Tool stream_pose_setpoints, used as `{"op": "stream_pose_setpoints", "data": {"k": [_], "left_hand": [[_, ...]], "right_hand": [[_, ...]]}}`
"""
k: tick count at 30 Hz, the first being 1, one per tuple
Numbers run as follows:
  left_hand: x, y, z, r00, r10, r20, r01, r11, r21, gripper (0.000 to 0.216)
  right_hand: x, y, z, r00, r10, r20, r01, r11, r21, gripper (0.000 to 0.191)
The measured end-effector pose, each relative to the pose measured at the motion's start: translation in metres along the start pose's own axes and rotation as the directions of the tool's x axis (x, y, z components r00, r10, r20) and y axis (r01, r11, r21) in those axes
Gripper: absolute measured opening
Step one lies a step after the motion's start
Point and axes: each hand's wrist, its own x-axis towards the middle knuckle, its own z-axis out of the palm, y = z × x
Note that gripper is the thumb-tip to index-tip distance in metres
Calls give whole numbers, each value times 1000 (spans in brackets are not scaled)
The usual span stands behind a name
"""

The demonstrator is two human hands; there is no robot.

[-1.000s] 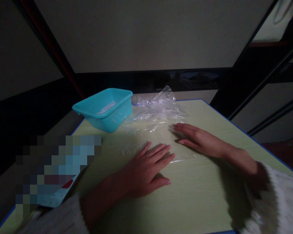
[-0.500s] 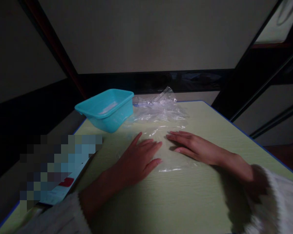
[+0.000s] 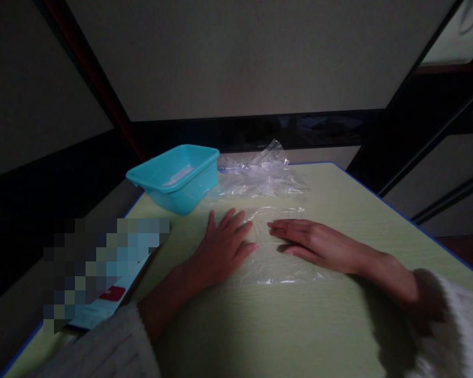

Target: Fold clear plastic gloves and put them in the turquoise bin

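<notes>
A clear plastic bag [image 3: 278, 265] lies flattened on the table in front of me. My left hand [image 3: 223, 249] rests palm down on its left part, fingers spread. Over the right part is my right hand [image 3: 311, 241], its fingers stretched out and close together; whether it presses on the plastic or hovers just above, I cannot tell. Neither hand grips anything. Just beyond the flat bag sits a crumpled heap of clear plastic bags [image 3: 264, 176], one corner sticking up.
A turquoise plastic basin [image 3: 199, 191] stands at the table's back left, with something pale inside. Nearer on the left lies a partly blurred-out flat object with a red patch [image 3: 112, 293]. The pale green table [image 3: 236, 336] has a blue edge; a wall panel rises behind it.
My left hand has spread its fingers wider, and they now point more away from me. My right hand has come slightly nearer to me. The view has shifted a little.
</notes>
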Motion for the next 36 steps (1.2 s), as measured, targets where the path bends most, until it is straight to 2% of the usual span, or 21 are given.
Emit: {"op": "stream_pose_setpoints", "data": {"k": [10, 22, 28, 32, 36], "left_hand": [[3, 0, 1, 1000, -29, 8, 28, 998, 54, 53], [0, -1, -8, 978, 76, -195, -70, 997, 41, 40], [-2, 0, -10, 959, 115, -258, -111, 993, 32, 33], [-3, 1, -11, 953, 133, -272, -130, 991, 29, 31], [-4, 1, -11, 946, 152, -288, -152, 988, 19, 30]], "right_hand": [[-1, 1, 1, 1000, 12, 3, -12, 1000, 12, 43], [-1, -1, 0, 1000, 20, 22, -20, 1000, 16, 41], [-1, 0, 1, 1000, 8, 0, -8, 1000, 7, 40], [-2, -1, -1, 999, 8, -46, -9, 1000, -10, 37], [-2, -2, -3, 985, 68, -161, -73, 997, -27, 34]]}}
